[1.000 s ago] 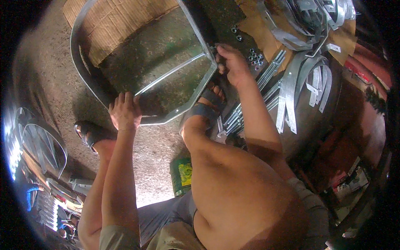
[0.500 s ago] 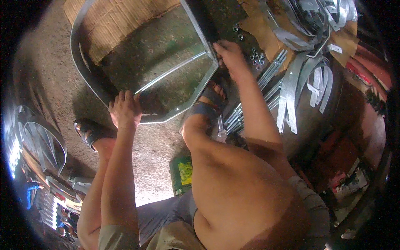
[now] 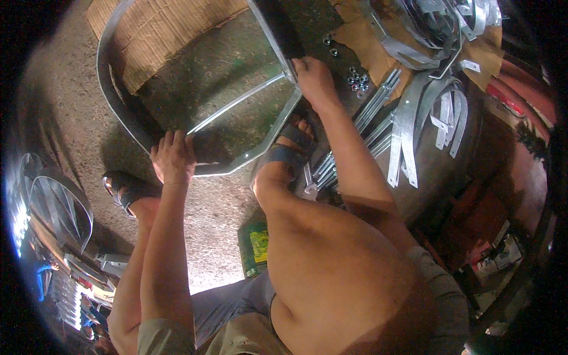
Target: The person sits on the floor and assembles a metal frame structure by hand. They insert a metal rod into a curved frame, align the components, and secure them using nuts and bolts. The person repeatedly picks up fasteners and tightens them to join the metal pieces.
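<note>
A bent grey metal strap frame point(image 3: 273, 131) stands over the floor in front of me, with a thin metal rod point(image 3: 236, 102) running across it. My left hand point(image 3: 173, 160) is wrapped round the frame's near left corner, by the rod's left end. Closed on the frame's right side, close to the rod's other end, is my right hand point(image 3: 316, 86); its fingertips are partly hidden. Several loose nuts point(image 3: 358, 81) lie right of that hand, and a bundle of threaded rods point(image 3: 378, 94) rests beside my right forearm.
Curved metal straps point(image 3: 405, 127) are piled at the right, partly on brown cardboard point(image 3: 349, 26). Flat cardboard point(image 3: 154, 35) lies beyond the frame. A wrench point(image 3: 310, 184) is by my right foot, a green container point(image 3: 253, 248) between my legs. More bent strips point(image 3: 62, 198) stand at left.
The frame and my right hand have shifted slightly left in the view, along with most of the scene. Both hands keep their hold on the frame.
</note>
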`<state>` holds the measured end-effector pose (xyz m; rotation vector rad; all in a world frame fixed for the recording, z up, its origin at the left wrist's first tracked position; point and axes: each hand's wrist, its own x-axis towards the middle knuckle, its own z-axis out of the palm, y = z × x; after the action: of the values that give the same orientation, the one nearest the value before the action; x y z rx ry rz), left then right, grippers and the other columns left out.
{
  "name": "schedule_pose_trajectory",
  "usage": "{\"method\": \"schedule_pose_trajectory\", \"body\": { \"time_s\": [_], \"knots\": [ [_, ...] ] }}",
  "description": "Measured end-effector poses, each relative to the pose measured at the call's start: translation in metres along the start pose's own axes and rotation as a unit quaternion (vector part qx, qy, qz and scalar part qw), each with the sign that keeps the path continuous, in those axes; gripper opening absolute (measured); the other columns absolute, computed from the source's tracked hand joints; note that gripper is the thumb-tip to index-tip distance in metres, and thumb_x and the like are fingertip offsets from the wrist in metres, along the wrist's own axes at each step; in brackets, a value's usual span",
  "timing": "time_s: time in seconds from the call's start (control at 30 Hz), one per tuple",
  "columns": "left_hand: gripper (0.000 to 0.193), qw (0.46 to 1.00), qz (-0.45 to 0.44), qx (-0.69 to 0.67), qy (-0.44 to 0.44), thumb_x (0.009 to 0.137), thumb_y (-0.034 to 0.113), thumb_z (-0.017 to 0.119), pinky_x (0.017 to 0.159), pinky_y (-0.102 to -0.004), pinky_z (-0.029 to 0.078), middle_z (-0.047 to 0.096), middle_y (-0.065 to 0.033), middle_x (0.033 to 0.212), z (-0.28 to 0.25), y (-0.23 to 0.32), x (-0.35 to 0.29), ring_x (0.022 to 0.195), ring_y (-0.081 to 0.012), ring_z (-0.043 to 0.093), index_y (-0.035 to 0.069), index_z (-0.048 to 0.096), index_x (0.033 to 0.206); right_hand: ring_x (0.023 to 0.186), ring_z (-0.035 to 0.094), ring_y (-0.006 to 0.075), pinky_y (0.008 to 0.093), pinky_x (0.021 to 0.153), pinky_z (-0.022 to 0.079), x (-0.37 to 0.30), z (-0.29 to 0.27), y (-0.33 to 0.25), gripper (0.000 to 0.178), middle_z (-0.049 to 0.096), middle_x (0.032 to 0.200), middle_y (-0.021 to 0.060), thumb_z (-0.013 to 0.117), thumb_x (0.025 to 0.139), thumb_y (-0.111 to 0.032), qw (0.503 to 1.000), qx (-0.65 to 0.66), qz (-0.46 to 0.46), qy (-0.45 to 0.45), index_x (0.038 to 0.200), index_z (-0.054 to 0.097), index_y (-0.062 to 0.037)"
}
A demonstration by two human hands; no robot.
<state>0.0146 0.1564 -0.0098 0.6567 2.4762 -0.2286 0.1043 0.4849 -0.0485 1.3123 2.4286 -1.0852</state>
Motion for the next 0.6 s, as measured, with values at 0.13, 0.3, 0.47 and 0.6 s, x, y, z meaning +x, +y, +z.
{"method": "schedule_pose_trajectory", "body": {
  "time_s": [0.13,0.3,0.47,0.6],
  "knots": [
    [0.026,0.994,0.027,0.001,0.106,0.098,0.035,0.050,0.095,-0.0506,0.044,0.063,-0.0086,0.110,0.019,-0.007,0.000,0.107,-0.0286,0.059,0.013,0.061,0.105,0.090,0.066,0.0395,0.0455,0.080,0.048,0.002,0.009,0.011,0.034,0.069,0.094,0.0224,0.058,0.095,-0.031,0.999,0.029,0.009,0.039,0.100,0.067,0.0016],
    [0.028,0.994,0.023,0.004,0.110,0.096,0.036,0.052,0.097,-0.0496,0.043,0.063,-0.0088,0.111,0.028,-0.008,-0.002,0.109,-0.0283,0.059,0.012,0.060,0.107,0.081,0.064,0.0265,0.0384,0.075,0.049,-0.029,0.005,0.018,0.023,0.069,0.096,0.0133,0.065,0.091,-0.021,0.982,0.104,-0.023,0.156,0.103,0.067,-0.0011],
    [0.032,0.957,0.045,-0.155,0.243,0.090,0.022,0.062,0.095,-0.0470,0.042,0.058,-0.0130,0.116,0.021,-0.020,-0.007,0.111,-0.0351,0.054,0.010,0.056,0.119,0.070,0.055,0.0149,0.0315,0.063,0.045,-0.080,0.007,0.111,0.010,0.060,0.086,0.0047,0.066,0.089,-0.008,0.972,0.123,0.025,0.200,0.097,0.066,-0.0015],
    [0.030,0.885,-0.019,-0.236,0.401,0.090,0.018,0.061,0.094,-0.0472,0.043,0.055,-0.0131,0.122,0.001,-0.048,-0.032,0.111,-0.0364,0.054,0.010,0.055,0.119,0.086,0.068,0.0387,0.0498,0.075,0.051,-0.145,-0.015,0.111,0.027,0.069,0.097,0.0194,0.068,0.086,-0.023,0.980,0.083,0.167,0.074,0.100,0.065,-0.0003]
  ]
}}
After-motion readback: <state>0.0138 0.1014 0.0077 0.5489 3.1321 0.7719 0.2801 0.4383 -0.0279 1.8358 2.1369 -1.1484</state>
